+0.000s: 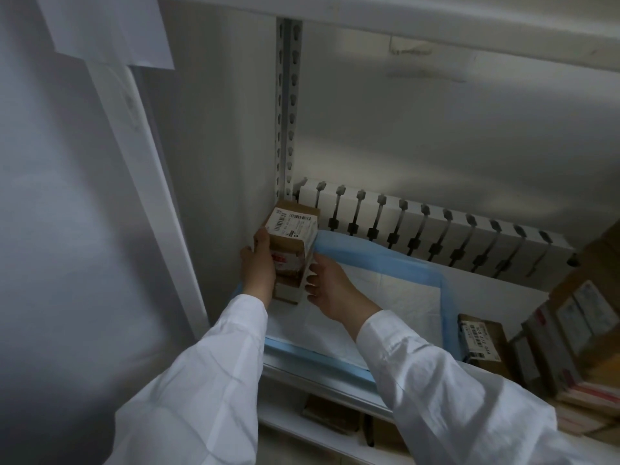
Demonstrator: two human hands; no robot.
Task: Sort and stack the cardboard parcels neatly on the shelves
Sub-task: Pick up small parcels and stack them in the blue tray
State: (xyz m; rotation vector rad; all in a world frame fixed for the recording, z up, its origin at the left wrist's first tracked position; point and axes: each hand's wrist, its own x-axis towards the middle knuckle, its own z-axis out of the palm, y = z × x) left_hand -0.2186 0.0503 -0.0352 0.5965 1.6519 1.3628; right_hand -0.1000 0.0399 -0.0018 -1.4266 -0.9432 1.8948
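Note:
A small stack of cardboard parcels stands in the back left corner of the white shelf, its top box bearing a white barcode label. My left hand holds the stack's left side, fingers wrapped up to the top box. My right hand touches the stack's right side near its base with its fingertips. Both arms wear white sleeves. A lone brown parcel with a barcode label lies flat further right on the shelf.
A white pad with a blue border covers the shelf floor. A slotted white rail runs along the back, a perforated upright in the corner. Several stacked parcels crowd the right end. More boxes sit on the shelf below.

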